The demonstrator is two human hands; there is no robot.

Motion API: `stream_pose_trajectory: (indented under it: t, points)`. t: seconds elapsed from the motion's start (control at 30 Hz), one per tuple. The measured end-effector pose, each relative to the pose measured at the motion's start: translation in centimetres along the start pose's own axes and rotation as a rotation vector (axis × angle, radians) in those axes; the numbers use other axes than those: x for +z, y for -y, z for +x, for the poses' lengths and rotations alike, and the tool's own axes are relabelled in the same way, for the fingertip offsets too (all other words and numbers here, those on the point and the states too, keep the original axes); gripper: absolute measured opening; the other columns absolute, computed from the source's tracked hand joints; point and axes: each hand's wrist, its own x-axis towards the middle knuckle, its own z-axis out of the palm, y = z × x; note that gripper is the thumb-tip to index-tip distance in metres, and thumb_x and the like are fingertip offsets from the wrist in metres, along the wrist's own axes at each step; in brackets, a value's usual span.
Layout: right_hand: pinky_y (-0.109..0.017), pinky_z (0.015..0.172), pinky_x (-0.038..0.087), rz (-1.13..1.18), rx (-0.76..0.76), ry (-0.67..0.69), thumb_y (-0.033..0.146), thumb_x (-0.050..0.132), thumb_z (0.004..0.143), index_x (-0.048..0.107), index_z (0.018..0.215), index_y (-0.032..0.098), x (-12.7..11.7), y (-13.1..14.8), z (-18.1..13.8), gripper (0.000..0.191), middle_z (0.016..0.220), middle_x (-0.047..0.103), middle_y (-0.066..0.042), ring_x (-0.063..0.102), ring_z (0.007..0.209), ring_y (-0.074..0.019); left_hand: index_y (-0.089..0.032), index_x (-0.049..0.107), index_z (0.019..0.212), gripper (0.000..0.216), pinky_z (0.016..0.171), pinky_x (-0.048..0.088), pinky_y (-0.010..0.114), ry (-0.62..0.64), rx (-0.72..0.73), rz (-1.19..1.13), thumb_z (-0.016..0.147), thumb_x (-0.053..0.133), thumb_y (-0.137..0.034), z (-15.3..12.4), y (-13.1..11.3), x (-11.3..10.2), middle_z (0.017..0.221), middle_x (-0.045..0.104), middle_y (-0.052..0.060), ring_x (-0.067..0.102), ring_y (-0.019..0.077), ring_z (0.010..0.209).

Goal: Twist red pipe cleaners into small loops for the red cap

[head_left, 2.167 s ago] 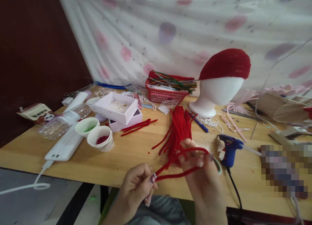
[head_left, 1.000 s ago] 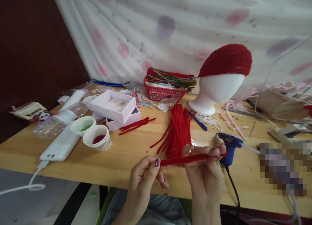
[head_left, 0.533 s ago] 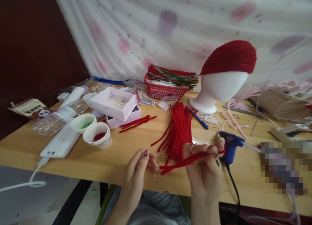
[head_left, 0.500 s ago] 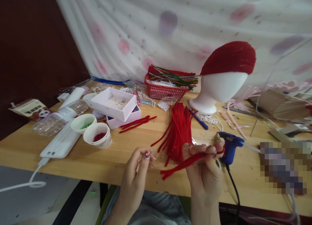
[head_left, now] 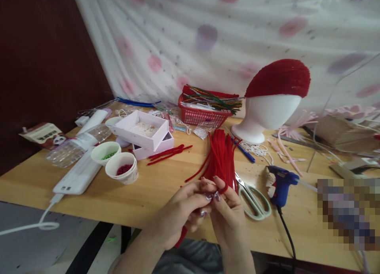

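Observation:
My left hand (head_left: 187,206) and my right hand (head_left: 227,206) meet at the front edge of the table, fingertips pinched together. Between them they grip a red pipe cleaner (head_left: 181,236); one end hangs below my left hand and a short bend shows at my right fingertips. The fingers hide its middle. Just behind lies a thick bundle of red pipe cleaners (head_left: 221,157). Scissors with pale green handles (head_left: 255,202) rest beside my right hand. Farther right sits a blue glue gun (head_left: 282,185).
A white foam head (head_left: 271,111) wearing a red cap (head_left: 280,79) stands at the back right. A red basket (head_left: 204,116) holds more pipe cleaners. Two cups of beads (head_left: 126,175), white boxes (head_left: 162,133) and a power bank (head_left: 75,179) occupy the left.
My right hand has moved left and my left hand right, so they now meet. The left fingers have closed on the red pipe cleaner. The scissors have come into fuller view.

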Motion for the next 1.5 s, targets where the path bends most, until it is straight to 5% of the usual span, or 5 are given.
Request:
stream_pose_trajectory:
  t: [0.33,0.6,0.8,1.1,1.5]
  points:
    - [-0.04,0.102,0.051,-0.014,-0.003,0.194,0.05,0.06,0.088,0.078,0.11,0.025,-0.3,0.3,0.4,0.038,0.123,0.075,-0.004,0.066,0.116,-0.0269,-0.017,0.071,0.086,0.028,0.035,0.011,0.016,-0.242,0.188,-0.034,0.068,0.081,-0.037,1.2,1.5,-0.1,0.043,0.035,-0.013,0.015,0.0022,0.038]
    - [-0.045,0.119,0.029,0.016,0.041,0.27,0.059,0.054,0.088,0.072,0.122,0.028,0.4,0.3,-0.3,0.05,0.144,0.06,-0.001,0.047,0.137,-0.0298,-0.019,0.074,0.077,0.008,0.058,0.048,0.017,-0.545,0.853,0.572,0.081,0.068,-0.017,1.3,2.8,-0.3,0.067,0.072,0.0,0.062,0.0092,0.06]
    - [-0.044,0.122,0.021,0.1,0.129,0.355,0.075,0.054,0.078,0.062,0.136,0.023,1.4,0.9,-0.8,0.078,0.158,0.041,-0.004,0.026,0.15,-0.0313,-0.015,0.069,0.083,0.016,0.054,0.046,0.019,-0.663,1.331,1.217,0.083,0.06,-0.001,0.9,2.4,-1.0,0.062,0.066,0.001,0.058,0.0096,0.053]
    - [-0.042,0.125,0.01,-0.158,-0.028,0.39,0.069,0.069,0.072,0.041,0.148,0.039,-0.5,-2.0,-1.0,0.086,0.166,0.022,0.007,0.008,0.155,-0.0234,-0.016,0.076,0.098,0.021,0.06,0.048,0.028,-0.862,1.245,1.537,0.088,0.06,-0.008,1.0,2.4,-1.0,0.068,0.068,0.004,0.061,0.0168,0.061]
    - [-0.053,0.121,0.02,-0.304,-0.058,0.302,0.065,0.073,0.07,0.037,0.151,0.034,-2.6,-3.2,-0.7,0.093,0.163,0.031,-0.002,0.004,0.154,-0.0313,-0.021,0.067,0.087,0.005,0.067,0.053,0.024,-0.678,0.832,0.848,0.085,0.064,-0.019,0.0,3.3,0.6,0.08,0.075,0.002,0.07,0.0162,0.071]
